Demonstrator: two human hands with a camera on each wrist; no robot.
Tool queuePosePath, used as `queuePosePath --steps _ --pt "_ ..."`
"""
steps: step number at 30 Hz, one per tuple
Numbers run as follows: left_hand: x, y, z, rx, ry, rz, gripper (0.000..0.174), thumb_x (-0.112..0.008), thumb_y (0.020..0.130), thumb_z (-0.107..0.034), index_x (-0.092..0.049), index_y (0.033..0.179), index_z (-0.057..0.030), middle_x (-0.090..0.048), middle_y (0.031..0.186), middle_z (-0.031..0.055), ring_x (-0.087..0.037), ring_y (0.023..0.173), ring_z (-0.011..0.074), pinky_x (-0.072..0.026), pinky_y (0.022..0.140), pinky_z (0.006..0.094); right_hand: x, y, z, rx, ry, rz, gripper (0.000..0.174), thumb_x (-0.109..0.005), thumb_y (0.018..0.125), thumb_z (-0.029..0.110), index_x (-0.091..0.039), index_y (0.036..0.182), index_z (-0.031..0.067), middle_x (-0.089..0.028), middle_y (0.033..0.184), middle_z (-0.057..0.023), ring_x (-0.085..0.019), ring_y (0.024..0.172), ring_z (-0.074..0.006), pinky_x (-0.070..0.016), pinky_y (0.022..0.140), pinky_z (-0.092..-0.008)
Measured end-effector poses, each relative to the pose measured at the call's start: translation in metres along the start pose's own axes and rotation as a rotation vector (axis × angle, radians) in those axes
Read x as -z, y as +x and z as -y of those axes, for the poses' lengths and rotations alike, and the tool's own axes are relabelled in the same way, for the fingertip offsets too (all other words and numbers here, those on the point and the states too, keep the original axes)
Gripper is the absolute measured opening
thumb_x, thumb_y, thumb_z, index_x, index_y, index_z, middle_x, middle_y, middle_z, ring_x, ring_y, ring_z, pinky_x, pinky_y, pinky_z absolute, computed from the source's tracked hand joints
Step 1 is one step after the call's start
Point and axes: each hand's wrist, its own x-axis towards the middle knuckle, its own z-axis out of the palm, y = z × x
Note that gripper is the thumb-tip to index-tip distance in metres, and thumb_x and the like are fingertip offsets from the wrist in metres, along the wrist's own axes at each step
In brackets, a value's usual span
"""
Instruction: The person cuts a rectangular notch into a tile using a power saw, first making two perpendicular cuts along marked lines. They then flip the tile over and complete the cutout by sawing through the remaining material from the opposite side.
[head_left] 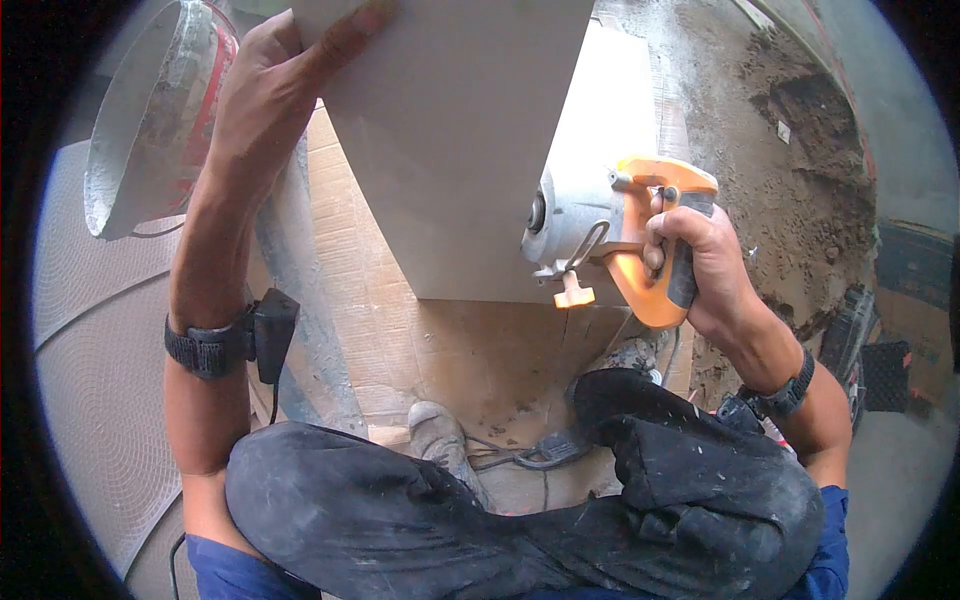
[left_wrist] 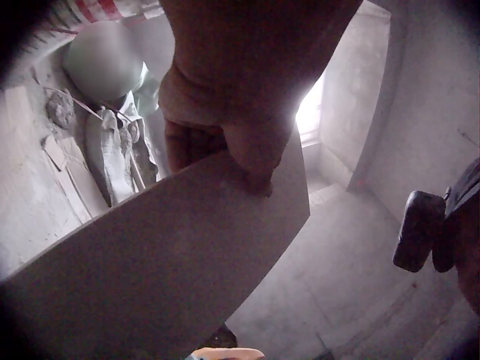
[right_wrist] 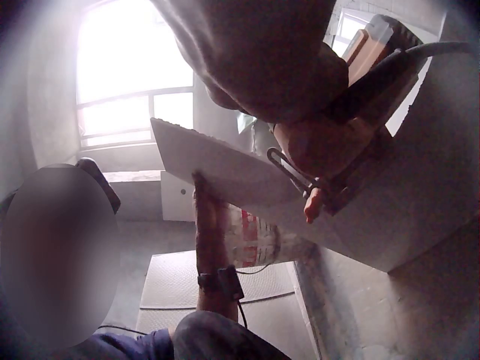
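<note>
A large grey panel (head_left: 450,150) stands tilted in front of the person. The left hand (head_left: 285,60) grips its upper left edge, thumb on the near face; in the left wrist view that hand (left_wrist: 225,142) holds the panel (left_wrist: 165,247) with the fingers behind the edge. The right hand (head_left: 700,255) grips the dark rear handle of an orange and silver power tool (head_left: 580,215), which lies against the panel's right edge. In the right wrist view the right hand (right_wrist: 322,142) is dim and partly covers the tool; the panel (right_wrist: 225,165) runs past it.
A white bucket (head_left: 150,130) lies tipped at the upper left, beside patterned sheets (head_left: 100,300). Cardboard (head_left: 360,270) covers the floor under the panel. Dirt (head_left: 810,160) lies at the right. A cable and dark connector (head_left: 550,452) rest between the legs.
</note>
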Motion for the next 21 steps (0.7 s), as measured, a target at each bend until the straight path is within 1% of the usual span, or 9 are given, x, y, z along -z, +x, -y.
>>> queuePosePath --steps 3,6,8,11,21 --pt "0.001 0.002 0.001 0.044 0.052 -0.004 0.05 -0.067 0.097 -0.041 -0.066 0.127 -0.0021 -0.072 0.114 0.0069 -0.066 0.102 0.0144 -0.0509 0.09 0.0306 0.0 0.0 0.0 0.009 0.005 -0.001 0.019 -0.064 0.083 0.007 -0.056 0.1 0.005 -0.058 0.075 -0.0044 -0.058 0.057 -0.0138 -0.0504 0.052 -0.0284" --pt "-0.003 0.001 -0.004 0.018 0.017 0.005 0.05 -0.068 0.096 -0.042 -0.067 0.126 -0.002 -0.072 0.112 0.0063 -0.066 0.102 0.0142 -0.0505 0.091 0.0315 -0.001 0.001 -0.001 0.007 0.013 -0.018 0.019 -0.064 0.083 0.007 -0.056 0.1 0.0052 -0.059 0.075 -0.0041 -0.058 0.056 -0.0137 -0.0506 0.052 -0.0285" --pt "-0.006 -0.002 -0.012 0.03 0.056 -0.02 0.051 -0.068 0.095 -0.043 -0.067 0.125 -0.0017 -0.072 0.112 0.0062 -0.065 0.102 0.0142 -0.0498 0.092 0.0324 -0.001 0.001 -0.002 0.008 0.008 -0.021 0.018 -0.064 0.083 0.007 -0.056 0.1 0.0053 -0.059 0.075 -0.004 -0.059 0.056 -0.0137 -0.0507 0.052 -0.0286" --pt "-0.002 0.0 -0.004 -0.001 0.064 -0.01 0.052 -0.068 0.095 -0.044 -0.067 0.125 -0.0017 -0.072 0.112 0.0066 -0.065 0.102 0.0146 -0.049 0.094 0.0331 0.001 0.002 -0.002 0.013 0.008 -0.021 0.018 -0.064 0.084 0.008 -0.056 0.1 0.0057 -0.059 0.075 -0.0039 -0.059 0.056 -0.0138 -0.0511 0.053 -0.0288" --pt "-0.004 -0.004 -0.006 0.0 0.04 -0.006 0.051 -0.068 0.096 -0.042 -0.067 0.125 -0.0008 -0.072 0.112 0.0069 -0.066 0.101 0.0151 -0.0492 0.093 0.0319 -0.002 -0.005 -0.002 -0.007 -0.007 -0.01 0.016 -0.063 0.084 0.009 -0.056 0.098 0.0063 -0.058 0.076 -0.0034 -0.059 0.058 -0.0135 -0.051 0.054 -0.0287"
